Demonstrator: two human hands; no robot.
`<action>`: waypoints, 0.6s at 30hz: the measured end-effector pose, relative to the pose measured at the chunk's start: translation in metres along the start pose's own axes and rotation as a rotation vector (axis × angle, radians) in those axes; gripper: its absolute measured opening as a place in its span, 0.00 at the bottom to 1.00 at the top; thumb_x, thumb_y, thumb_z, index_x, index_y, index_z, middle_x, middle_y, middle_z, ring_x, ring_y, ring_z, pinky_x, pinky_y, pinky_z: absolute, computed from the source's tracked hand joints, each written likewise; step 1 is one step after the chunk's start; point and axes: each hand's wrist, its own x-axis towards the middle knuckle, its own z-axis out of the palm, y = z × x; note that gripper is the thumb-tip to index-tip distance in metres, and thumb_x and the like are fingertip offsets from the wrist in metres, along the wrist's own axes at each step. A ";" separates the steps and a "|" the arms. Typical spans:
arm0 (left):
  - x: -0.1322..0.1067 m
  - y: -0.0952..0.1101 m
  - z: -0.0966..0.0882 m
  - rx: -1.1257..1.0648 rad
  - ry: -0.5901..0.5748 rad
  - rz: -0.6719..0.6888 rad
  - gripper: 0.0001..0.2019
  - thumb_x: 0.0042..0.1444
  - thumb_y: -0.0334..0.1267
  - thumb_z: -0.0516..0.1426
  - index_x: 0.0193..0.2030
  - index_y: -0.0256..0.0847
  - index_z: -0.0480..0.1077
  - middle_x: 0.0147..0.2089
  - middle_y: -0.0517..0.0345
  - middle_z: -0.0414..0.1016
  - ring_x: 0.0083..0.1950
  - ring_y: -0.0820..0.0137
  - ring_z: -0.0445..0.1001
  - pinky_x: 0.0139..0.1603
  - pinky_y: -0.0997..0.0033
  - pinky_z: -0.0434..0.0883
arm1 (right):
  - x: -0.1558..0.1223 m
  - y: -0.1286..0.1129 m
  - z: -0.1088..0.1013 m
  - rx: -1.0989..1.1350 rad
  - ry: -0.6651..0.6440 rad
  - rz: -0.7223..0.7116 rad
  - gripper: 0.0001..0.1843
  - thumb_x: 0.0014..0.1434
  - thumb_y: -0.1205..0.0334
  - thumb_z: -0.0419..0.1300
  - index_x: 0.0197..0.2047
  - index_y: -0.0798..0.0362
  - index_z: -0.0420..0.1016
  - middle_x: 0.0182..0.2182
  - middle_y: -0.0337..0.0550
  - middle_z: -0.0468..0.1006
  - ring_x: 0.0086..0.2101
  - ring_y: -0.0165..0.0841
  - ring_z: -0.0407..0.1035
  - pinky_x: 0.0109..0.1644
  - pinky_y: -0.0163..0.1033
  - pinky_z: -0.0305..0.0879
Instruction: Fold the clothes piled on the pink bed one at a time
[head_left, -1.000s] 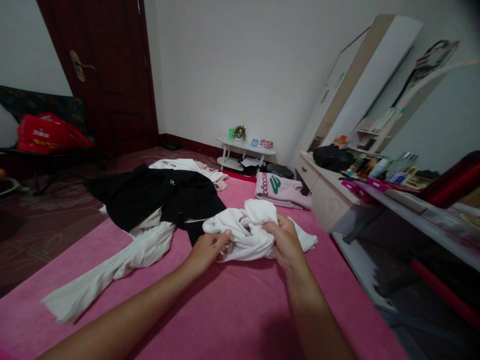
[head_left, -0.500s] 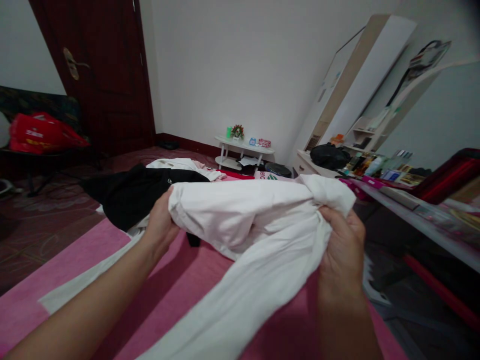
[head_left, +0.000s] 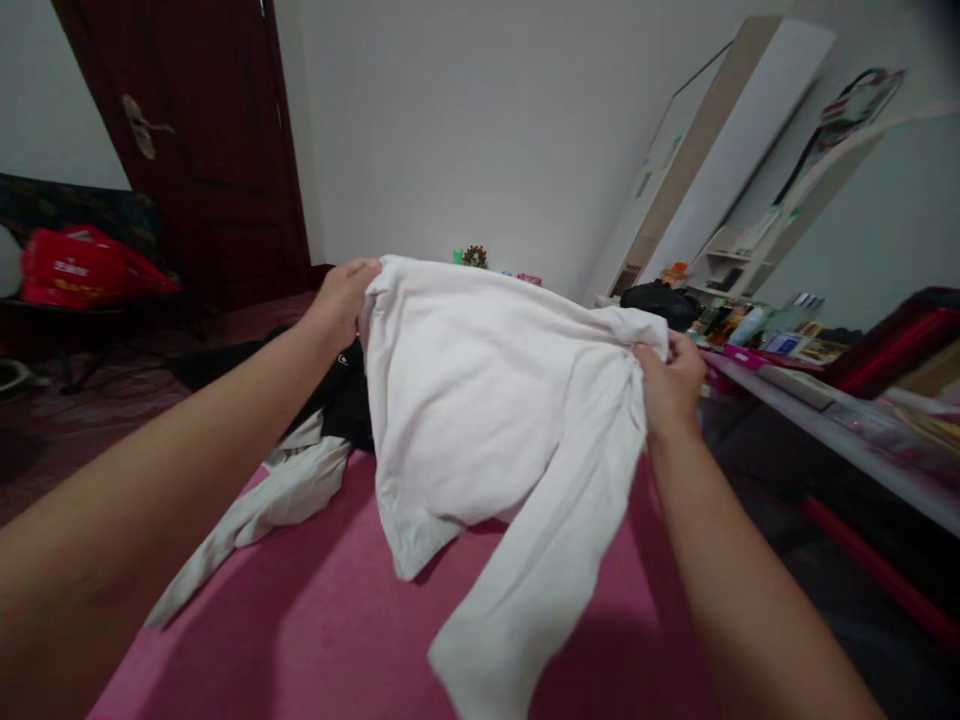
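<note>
A white long-sleeved shirt (head_left: 472, 390) hangs stretched between my two hands, above a pink bed cover (head_left: 337, 620). My left hand (head_left: 346, 300) is closed on its upper left corner. At the upper right, my right hand (head_left: 671, 385) grips a bunched part of the fabric. One sleeve (head_left: 532, 570) droops from the right side toward me. Another white sleeve-like piece (head_left: 277, 500) lies on the pink cover at the left; whether it joins the held shirt is hidden. Behind the left forearm, a black garment (head_left: 349, 400) shows in part.
A dressing table (head_left: 795, 400) with bottles and a black bag (head_left: 660, 305) runs along the right. At the left, a red plastic bag (head_left: 90, 268) rests on a chair before a dark red door (head_left: 195, 150). A potted plant (head_left: 475, 257) peeks over the shirt.
Both hands have risen and moved away from me, the left hand most. The shirt is lifted and spread, its body now hanging down and covering the low white table behind.
</note>
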 end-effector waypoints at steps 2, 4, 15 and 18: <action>0.006 -0.026 0.007 0.169 -0.031 -0.054 0.10 0.52 0.38 0.56 0.40 0.36 0.69 0.31 0.58 0.72 0.28 0.73 0.71 0.36 0.67 0.73 | 0.008 0.024 0.011 -0.086 -0.002 -0.001 0.23 0.47 0.67 0.59 0.49 0.58 0.70 0.49 0.53 0.72 0.47 0.38 0.66 0.55 0.48 0.58; -0.008 -0.056 0.003 0.326 -0.060 -0.059 0.12 0.49 0.37 0.57 0.41 0.36 0.69 0.33 0.57 0.72 0.31 0.71 0.71 0.40 0.62 0.73 | -0.007 0.040 0.017 -0.124 -0.057 -0.014 0.23 0.45 0.67 0.61 0.47 0.56 0.71 0.48 0.52 0.72 0.49 0.41 0.65 0.58 0.51 0.55; -0.165 -0.096 -0.041 0.824 -0.735 0.265 0.20 0.55 0.33 0.54 0.56 0.43 0.67 0.55 0.48 0.67 0.56 0.60 0.67 0.58 0.59 0.65 | -0.168 0.040 -0.010 -0.631 -1.140 -0.169 0.37 0.41 0.62 0.67 0.57 0.47 0.68 0.49 0.47 0.72 0.47 0.42 0.68 0.47 0.40 0.62; -0.181 -0.087 -0.052 0.939 -0.809 0.276 0.23 0.54 0.31 0.54 0.58 0.44 0.65 0.57 0.48 0.66 0.57 0.59 0.66 0.57 0.58 0.65 | -0.172 0.044 -0.023 -0.820 -1.118 -0.131 0.28 0.41 0.62 0.68 0.49 0.48 0.74 0.42 0.46 0.76 0.40 0.42 0.71 0.40 0.38 0.60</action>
